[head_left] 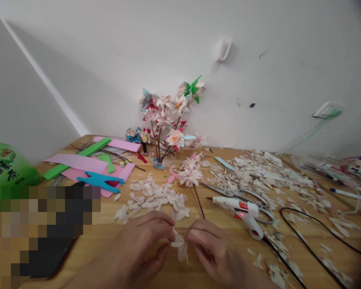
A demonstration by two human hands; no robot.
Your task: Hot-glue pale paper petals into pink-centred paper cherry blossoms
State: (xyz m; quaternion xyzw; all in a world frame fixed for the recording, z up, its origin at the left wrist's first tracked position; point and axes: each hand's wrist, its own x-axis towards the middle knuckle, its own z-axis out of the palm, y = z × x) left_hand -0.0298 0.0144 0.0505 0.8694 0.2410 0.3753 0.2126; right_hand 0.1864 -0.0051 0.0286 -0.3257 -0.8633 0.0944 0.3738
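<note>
Pale petals (pixel 180 245) hang between my two hands near the table's front edge. My left hand (pixel 147 241) has its fingertips pressed on their left side, and my right hand (pixel 213 249) pinches their right side. Just beyond my hands lies a heap of loose white petals (pixel 156 196). A pink and white flower (pixel 191 174) on a thin brown stem lies behind my right hand, the stem's lower end reaching that hand. To the right rests a white glue gun (pixel 243 210) with a small red light, beside grey-handled scissors (pixel 249 196).
Finished flowers (pixel 165 120) stand in a small holder against the wall. Coloured paper strips (pixel 87 164) lie at the left, near a green package (pixel 10 168) and a dark device (pixel 57 249). Scraps (pixel 258 172) and a black cable (pixel 307 233) spread over the right side.
</note>
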